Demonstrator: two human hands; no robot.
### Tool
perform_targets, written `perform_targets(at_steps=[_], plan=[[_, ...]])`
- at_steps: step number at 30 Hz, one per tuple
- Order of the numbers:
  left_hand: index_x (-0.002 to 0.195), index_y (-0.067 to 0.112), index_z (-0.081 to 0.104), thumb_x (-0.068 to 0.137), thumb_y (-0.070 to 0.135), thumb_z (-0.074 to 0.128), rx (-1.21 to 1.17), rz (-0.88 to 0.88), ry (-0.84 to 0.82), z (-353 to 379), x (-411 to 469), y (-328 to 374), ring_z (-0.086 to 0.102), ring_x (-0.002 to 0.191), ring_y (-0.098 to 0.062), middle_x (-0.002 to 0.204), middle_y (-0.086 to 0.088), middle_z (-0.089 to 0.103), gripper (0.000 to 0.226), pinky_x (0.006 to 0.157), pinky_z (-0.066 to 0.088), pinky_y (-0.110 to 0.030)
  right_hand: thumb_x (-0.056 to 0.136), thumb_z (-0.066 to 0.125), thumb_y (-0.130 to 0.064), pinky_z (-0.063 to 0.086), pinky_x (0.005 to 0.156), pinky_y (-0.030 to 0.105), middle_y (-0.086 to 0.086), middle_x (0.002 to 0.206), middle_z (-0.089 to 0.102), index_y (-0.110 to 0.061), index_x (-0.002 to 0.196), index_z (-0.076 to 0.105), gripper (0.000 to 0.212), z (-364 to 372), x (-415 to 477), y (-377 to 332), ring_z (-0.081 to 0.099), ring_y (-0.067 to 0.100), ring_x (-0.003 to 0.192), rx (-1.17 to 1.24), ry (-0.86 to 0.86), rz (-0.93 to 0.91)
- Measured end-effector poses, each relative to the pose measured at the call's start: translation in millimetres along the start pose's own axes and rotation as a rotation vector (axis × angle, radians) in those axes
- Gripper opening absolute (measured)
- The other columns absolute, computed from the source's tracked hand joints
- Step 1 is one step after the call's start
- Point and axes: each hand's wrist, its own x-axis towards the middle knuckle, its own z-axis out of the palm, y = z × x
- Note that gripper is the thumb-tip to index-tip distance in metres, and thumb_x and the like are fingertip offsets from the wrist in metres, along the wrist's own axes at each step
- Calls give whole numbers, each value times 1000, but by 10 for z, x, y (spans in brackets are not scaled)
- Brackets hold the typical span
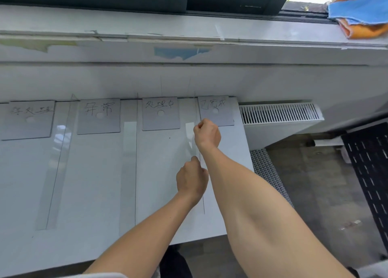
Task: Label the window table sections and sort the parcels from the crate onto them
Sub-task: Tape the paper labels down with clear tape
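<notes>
Clear tape (190, 145), pinched by left hand (192, 182) and right hand (207, 134) (each end), stretches over the table (94, 172).

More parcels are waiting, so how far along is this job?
Done: four grey handwritten label cards lie on the white table, and two clear tape strips run along dividing lines. In hand: the left hand and right hand seem to stretch a third clear strip by the rightmost line. Left: sorting; no parcels or crate show.

The left hand (192, 181), right hand (207, 133) and forearms were bare; a white fabric sleeve edge (100, 275) and dark clothing (175, 265) showed below.
</notes>
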Motion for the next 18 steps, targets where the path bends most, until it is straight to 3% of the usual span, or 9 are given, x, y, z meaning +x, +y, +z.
perform_targets(at_steps=[4,11,18], plan=[[83,10,47,90,13,44,12,-6,-1,47,69,43,41,53,-15,65,3,45,9,45,25,-29,97,56,-21,39,63,29,4,92,67,-12,94,63,12,49,51,12,54,21,74,5,-19,-25],[89,10,50,93,15,42,8,1,-26,126,135,27,53,66,-25,75,0,53,10,57,39,-32,96,54,-16,38,62,30,7,93,68,-9,95,62,11,91,77,54,55,23,74,12,-6,-23],[88,9,47,90,11,42,4,-37,-44,152,152,9,55,68,-25,81,-5,59,6,55,35,-31,95,56,-18,40,64,30,6,93,67,-11,95,62,9,106,96,96,54,22,76,28,-25,-24]])
